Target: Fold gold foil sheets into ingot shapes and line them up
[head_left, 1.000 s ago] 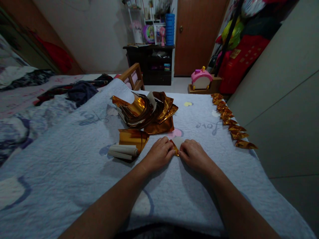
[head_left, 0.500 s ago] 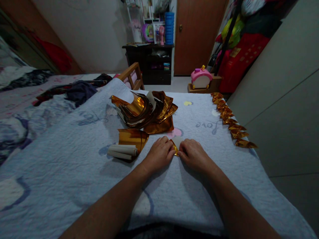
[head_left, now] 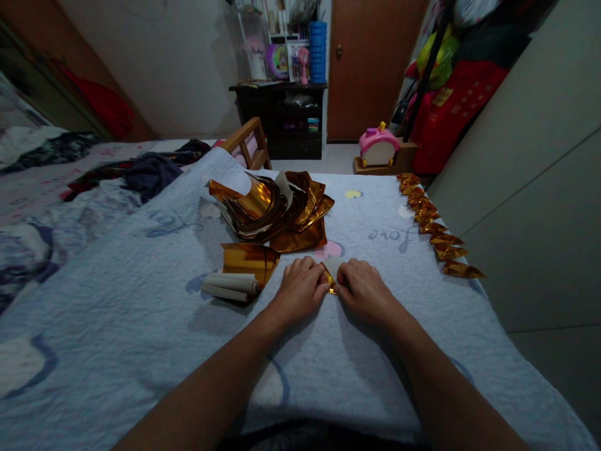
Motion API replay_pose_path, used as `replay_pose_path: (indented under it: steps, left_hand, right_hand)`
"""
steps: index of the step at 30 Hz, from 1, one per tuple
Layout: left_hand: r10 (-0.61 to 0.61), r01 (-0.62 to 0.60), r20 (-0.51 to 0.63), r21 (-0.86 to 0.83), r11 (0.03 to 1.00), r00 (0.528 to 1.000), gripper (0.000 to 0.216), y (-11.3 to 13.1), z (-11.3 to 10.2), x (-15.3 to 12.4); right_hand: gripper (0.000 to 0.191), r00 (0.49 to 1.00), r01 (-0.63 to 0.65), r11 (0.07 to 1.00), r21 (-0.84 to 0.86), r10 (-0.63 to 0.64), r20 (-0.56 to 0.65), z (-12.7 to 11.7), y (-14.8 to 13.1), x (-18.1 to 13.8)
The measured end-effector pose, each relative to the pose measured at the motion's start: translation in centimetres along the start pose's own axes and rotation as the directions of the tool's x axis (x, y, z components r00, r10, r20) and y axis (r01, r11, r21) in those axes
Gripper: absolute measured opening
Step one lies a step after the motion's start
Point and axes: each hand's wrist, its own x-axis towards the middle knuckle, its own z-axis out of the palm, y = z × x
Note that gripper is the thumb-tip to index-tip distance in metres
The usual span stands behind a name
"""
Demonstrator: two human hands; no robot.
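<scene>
Between my two hands lies a sheet of gold foil paper point(head_left: 330, 280), partly folded, its pale back showing at the top. My left hand point(head_left: 304, 287) is closed on the sheet's left side, fingers curled and thumb pressed in. On the right side, my right hand point(head_left: 364, 289) pinches the same sheet, close to the left thumb. Much of the paper is hidden under the fingers. Left of my hands are a gold sheet point(head_left: 248, 260) and rolled pale-backed paper point(head_left: 230, 285). Behind them sits a loose, curling stack of gold foil paper point(head_left: 263, 207).
A row of folded gold foil pieces point(head_left: 429, 225) runs along the right edge of the blue bedspread point(head_left: 154, 326). Crumpled clothes point(head_left: 150, 172) lie at the left. Beyond the far edge stand a wooden chair point(head_left: 248, 144), a pink toy point(head_left: 379, 147) and a dark cabinet point(head_left: 282, 119).
Both hands stay in nearly the same place on the sheet. The fingers have shifted only slightly, and the visible gold part between them looks a little smaller.
</scene>
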Motion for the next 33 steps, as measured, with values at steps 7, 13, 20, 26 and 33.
replay_pose_path:
  steps: [7,13,20,26,33]
  left_hand:
    - [-0.058,0.058,-0.018,0.028,0.998,0.998,0.007,0.2,0.0,0.0]
    - [-0.068,0.071,-0.061,0.049,0.996,0.996,0.017,0.3,0.3,0.2]
    - [-0.071,0.078,-0.09,0.074,0.994,0.993,0.019,0.4,0.6,0.3]
    - [-0.081,0.088,-0.095,0.077,0.993,0.992,0.019,0.6,0.5,0.4]
    - [-0.089,0.092,-0.062,0.06,0.994,0.994,0.018,0.5,0.3,0.4]
  right_hand:
    - [0.014,0.996,-0.014,0.999,-0.038,0.011,-0.087,0.2,-0.1,-0.4]
    - [0.017,0.996,-0.011,0.999,-0.05,0.007,-0.09,0.3,-0.2,-0.4]
    - [0.014,0.998,-0.031,0.998,-0.059,0.027,-0.064,0.1,-0.5,-0.5]
    - [0.017,0.992,-0.006,1.0,-0.011,0.004,-0.13,0.9,-0.3,-0.4]
    - [0.02,0.992,0.034,0.998,0.047,-0.028,-0.126,1.7,0.1,-0.4]
